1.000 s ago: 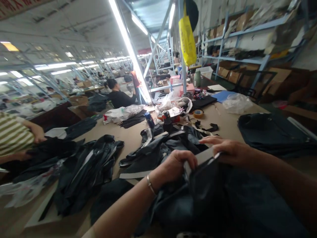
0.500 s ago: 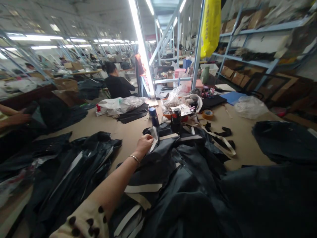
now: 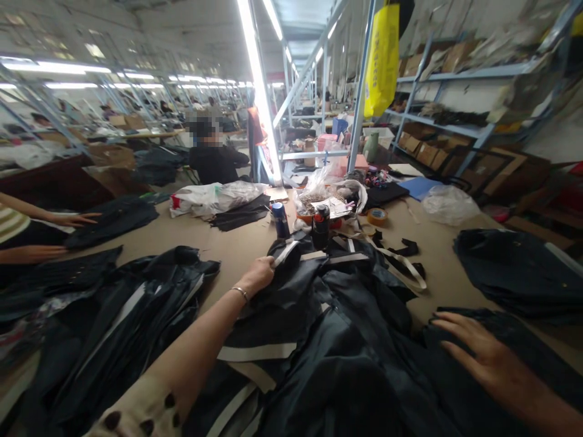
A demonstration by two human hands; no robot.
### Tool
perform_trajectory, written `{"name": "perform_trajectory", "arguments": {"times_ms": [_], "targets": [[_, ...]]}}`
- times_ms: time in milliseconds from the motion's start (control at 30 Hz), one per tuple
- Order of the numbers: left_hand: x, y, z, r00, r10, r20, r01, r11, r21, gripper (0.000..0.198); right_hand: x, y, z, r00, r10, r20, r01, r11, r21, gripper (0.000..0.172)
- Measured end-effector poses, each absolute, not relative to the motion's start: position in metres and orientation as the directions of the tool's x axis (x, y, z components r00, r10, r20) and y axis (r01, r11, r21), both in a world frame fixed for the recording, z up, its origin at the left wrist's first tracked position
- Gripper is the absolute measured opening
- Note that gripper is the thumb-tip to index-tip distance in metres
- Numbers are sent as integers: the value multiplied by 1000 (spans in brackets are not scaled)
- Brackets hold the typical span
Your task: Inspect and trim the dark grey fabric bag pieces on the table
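Observation:
My left hand (image 3: 257,275), with a bracelet at the wrist, is closed on the edge of a dark garment piece (image 3: 296,276) that has a pale strip (image 3: 286,253) along it. More dark fabric with white strips (image 3: 259,352) lies heaped below, close in front of me. At the right, my right hand (image 3: 478,346) has its fingers stretched out over dark cloth (image 3: 460,388), seemingly resting on it. Just beyond the left hand's fabric stand a blue can (image 3: 279,221) and a dark bottle with a red-marked top (image 3: 320,226).
Dark garments (image 3: 159,303) are piled at left, and a folded dark garment (image 3: 514,273) lies at right. A co-worker's hands (image 3: 73,220) spread dark cloth at far left. Orange tape (image 3: 377,216), plastic bags (image 3: 221,197) and a lit metal post (image 3: 262,91) stand farther back.
My right hand has come into view over the cloth at right. My left hand has drawn slightly nearer and left, pulling the strip's edge. The co-worker's cloth now lies flatter on the table.

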State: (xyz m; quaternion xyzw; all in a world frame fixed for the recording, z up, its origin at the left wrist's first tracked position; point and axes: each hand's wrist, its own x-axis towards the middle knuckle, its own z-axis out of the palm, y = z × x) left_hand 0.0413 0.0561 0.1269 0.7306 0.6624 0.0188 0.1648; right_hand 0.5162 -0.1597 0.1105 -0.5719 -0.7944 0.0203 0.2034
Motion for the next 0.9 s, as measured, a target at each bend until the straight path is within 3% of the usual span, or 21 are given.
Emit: {"name": "perform_trajectory", "arguments": {"times_ms": [133, 233, 333, 400, 467, 533, 567, 600, 667, 700, 767, 900], "targets": [[65, 6, 197, 323, 942, -93, 897, -273, 348, 14, 400, -103, 165, -512, 770, 380, 780, 602, -169, 33], [93, -40, 239, 557, 829, -46, 749, -478, 459, 16, 345, -80, 201, -598, 672, 436, 737, 676, -32, 52], [110, -76, 266, 687, 726, -5, 649, -611, 452, 16, 323, -74, 219, -686, 627, 370, 679, 734, 16, 34], [111, -95, 275, 644, 750, 148, 672, -648, 358, 11, 324, -74, 222, -699, 671, 246, 678, 732, -68, 23], [107, -112, 271, 460, 755, 467, 700, -632, 333, 10, 334, -74, 220, -621, 765, 171, 735, 644, -210, 20], [105, -130, 256, 107, 736, 668, 664, -553, 503, 15, 346, -75, 216, -487, 855, 180, 772, 518, -369, 20], [107, -139, 244, -78, 768, 636, 586, -481, 652, 15, 351, -75, 214, -425, 885, 187, 767, 463, -444, 22], [112, -148, 231, -205, 836, 509, 477, -368, 798, 20, 355, -77, 211, -381, 904, 191, 748, 423, -510, 24], [129, -163, 205, -232, 962, 146, 203, -99, 974, 36, 357, -83, 204, -346, 915, 206, 696, 397, -598, 28], [141, -168, 194, -173, 985, 4, 62, 7, 998, 45, 355, -87, 200, -347, 912, 217, 671, 403, -622, 29], [166, -175, 178, -74, 987, -143, -152, 130, 980, 57, 346, -99, 191, -361, 901, 243, 623, 426, -656, 28], [198, -171, 171, -36, 936, -349, -330, 318, 889, 49, 330, -124, 178, -383, 887, 259, 568, 447, -691, 26]]}}
